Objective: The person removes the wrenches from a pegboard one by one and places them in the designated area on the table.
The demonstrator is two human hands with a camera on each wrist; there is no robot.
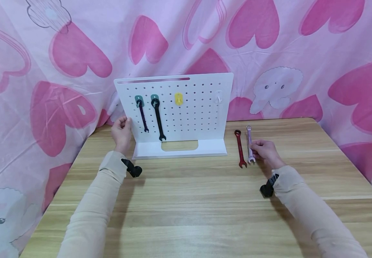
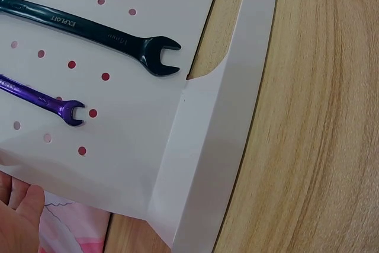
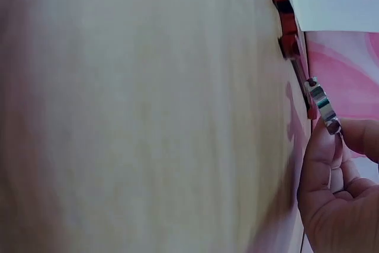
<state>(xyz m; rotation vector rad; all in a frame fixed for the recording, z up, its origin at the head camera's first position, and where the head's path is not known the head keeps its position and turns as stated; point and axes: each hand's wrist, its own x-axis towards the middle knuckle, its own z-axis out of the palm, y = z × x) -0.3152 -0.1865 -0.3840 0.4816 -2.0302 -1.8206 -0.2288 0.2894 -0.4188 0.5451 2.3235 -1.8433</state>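
Note:
My left hand (image 1: 121,134) grips the left edge of a white pegboard stand (image 1: 192,122); its fingertips are partly hidden in the left wrist view. On the board hang a small purple wrench (image 1: 143,117) and a larger black wrench (image 1: 158,118), open ends down. To the board's right, my right hand (image 1: 267,152) pinches a light purple wrench (image 1: 249,141) between thumb and fingers. The right wrist view shows that wrench's shiny end (image 3: 323,105) raised off the tabletop. Just left of it a red wrench (image 1: 240,148) lies on the table.
Two green hooks (image 1: 154,96) carry the hung wrenches. A yellow hook (image 1: 179,99) and a clear hook (image 1: 218,96) sit farther right on the board with nothing on them. Behind the wooden table (image 1: 186,208) hangs a pink heart-print cloth (image 1: 253,21).

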